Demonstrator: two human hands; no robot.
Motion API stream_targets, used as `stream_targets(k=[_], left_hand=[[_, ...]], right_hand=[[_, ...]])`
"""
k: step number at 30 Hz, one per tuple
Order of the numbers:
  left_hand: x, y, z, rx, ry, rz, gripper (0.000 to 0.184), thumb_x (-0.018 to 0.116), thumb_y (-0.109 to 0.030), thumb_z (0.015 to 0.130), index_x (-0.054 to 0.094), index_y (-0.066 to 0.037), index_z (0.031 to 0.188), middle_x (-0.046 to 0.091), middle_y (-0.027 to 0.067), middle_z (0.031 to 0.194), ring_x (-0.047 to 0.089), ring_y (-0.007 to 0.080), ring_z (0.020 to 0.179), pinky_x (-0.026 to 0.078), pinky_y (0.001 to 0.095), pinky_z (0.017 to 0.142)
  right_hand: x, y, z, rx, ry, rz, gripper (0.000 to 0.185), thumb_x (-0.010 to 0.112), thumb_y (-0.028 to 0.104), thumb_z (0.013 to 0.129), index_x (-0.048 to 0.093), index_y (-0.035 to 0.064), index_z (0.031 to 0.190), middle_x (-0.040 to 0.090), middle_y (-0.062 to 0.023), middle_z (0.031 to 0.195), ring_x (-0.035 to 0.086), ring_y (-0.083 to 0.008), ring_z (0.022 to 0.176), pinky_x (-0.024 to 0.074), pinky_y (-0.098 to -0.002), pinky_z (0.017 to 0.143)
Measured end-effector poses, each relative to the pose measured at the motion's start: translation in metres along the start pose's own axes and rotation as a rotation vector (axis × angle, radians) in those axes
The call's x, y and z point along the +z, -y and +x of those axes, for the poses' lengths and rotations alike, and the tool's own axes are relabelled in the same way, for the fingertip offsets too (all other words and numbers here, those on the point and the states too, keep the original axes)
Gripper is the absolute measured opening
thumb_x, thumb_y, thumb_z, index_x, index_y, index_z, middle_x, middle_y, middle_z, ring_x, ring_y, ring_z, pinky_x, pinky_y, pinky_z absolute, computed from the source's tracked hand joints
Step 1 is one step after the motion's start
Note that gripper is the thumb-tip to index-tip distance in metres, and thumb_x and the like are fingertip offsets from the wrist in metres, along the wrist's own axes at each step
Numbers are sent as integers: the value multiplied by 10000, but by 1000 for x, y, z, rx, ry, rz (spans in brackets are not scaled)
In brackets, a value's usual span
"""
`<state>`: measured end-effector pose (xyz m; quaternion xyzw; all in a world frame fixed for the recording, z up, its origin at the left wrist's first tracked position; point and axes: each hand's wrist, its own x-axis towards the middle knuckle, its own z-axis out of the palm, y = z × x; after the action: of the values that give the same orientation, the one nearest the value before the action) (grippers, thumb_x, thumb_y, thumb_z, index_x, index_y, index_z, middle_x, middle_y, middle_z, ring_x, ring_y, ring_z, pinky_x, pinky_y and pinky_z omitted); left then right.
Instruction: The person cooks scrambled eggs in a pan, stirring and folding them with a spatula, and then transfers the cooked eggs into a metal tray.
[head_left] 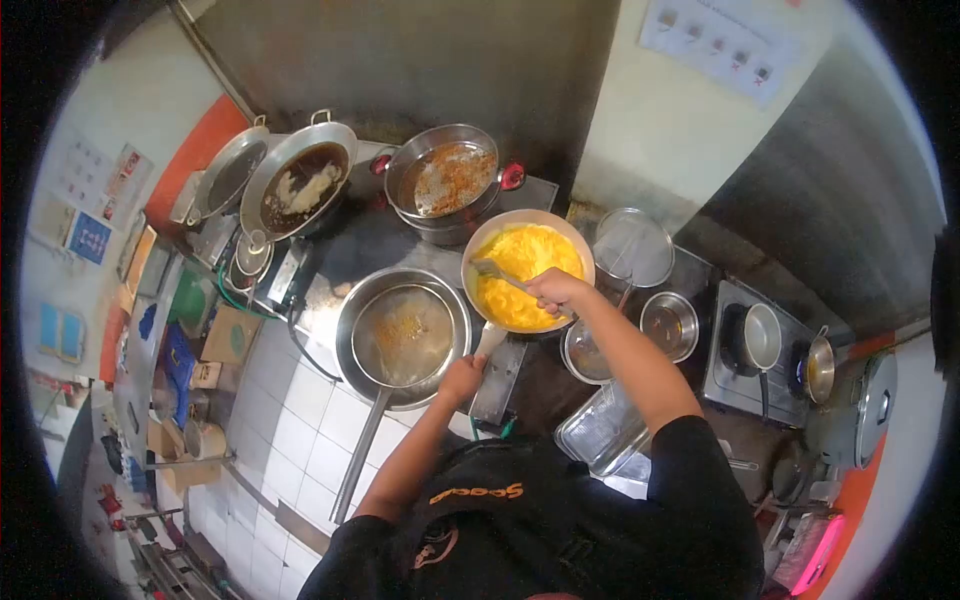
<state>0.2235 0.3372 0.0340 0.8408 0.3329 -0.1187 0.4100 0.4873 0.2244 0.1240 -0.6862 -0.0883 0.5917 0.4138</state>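
A light-coloured pan point(585, 243) full of yellow, egg-like food point(528, 252) is in the middle of the view. My left hand point(463, 379) is closed round the pan's pale handle point(491, 339), on the near side. My right hand point(555, 291) comes in over the pan's right rim, its fingers wrapped round a spatula point(490, 268). The spatula's head lies at the left part of the yellow food. Just left of my left hand is a steel bowl point(347, 350) holding a long-handled strainer point(402, 336) with brown bits in it.
Behind stand a pot with a strainer of orange-brown bits point(455, 180) and a wok of dark oil with pale food point(300, 190). On the right are steel bowls point(669, 327), a metal tray point(600, 430) and a stove point(735, 385) bearing small pans. White floor tiles point(310, 405) show at lower left.
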Motion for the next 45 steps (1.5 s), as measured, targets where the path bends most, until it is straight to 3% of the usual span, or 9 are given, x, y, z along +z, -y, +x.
stream_targets(k=[6,12,16,20,29,33,38,42,45], left_hand=[[3,4,4,48,-6,36,551,351,-434,941,620,47,967,600,292,997,564,430,983,427,478,861],[-4,2,-1,5,20,-16,573,366,-461,928,632,47,923,623,277,910,593,414,915,444,466,826],[-9,6,-2,36,65,-49,568,400,-473,920,627,44,868,634,228,746,633,349,681,490,429,664],[-8,7,-3,16,110,-252,544,425,-480,919,612,21,824,593,139,588,581,236,470,475,368,495],[-18,-6,-11,56,99,-205,550,428,-484,923,586,25,787,554,93,551,555,199,459,458,346,472],[-9,7,-1,129,91,-163,536,429,-475,928,592,21,805,560,96,558,558,207,467,459,347,478],[-4,12,4,141,69,-142,535,424,-468,933,595,28,831,573,106,581,564,209,482,457,351,493],[-9,1,-3,66,38,-114,529,435,-458,930,607,38,863,589,127,611,580,219,508,461,354,517],[-1,9,4,34,-16,-136,525,442,-450,927,614,39,838,600,138,612,597,238,524,466,367,526]], right_hand=[[14,-3,15,-20,-124,215,80,520,123,882,475,57,892,449,-53,596,368,-102,401,322,-305,383],[-2,5,-7,-79,22,503,83,522,125,885,472,58,878,452,-40,608,366,-84,400,321,-262,380],[-9,32,-84,-3,31,-97,95,510,154,897,525,65,864,485,-25,664,363,-45,431,307,-244,387],[-5,30,-93,67,94,-375,127,530,163,886,582,50,912,507,-21,663,394,-51,438,333,-246,388],[-2,15,-26,-64,30,-137,167,581,161,840,578,25,937,462,6,596,392,-74,437,328,-253,385],[-26,65,-37,-131,-21,-601,366,563,191,870,569,85,1220,538,-9,694,432,-79,472,400,-266,449],[-59,142,-8,-173,53,-1084,445,620,169,832,544,88,1263,518,0,610,444,-89,476,386,-249,439],[-73,152,54,-54,349,-1004,464,674,137,789,570,97,1240,586,-26,662,475,-89,496,390,-249,436],[-75,168,35,-85,312,-1039,442,673,136,788,587,99,1221,582,-21,658,464,-85,479,377,-253,423]])
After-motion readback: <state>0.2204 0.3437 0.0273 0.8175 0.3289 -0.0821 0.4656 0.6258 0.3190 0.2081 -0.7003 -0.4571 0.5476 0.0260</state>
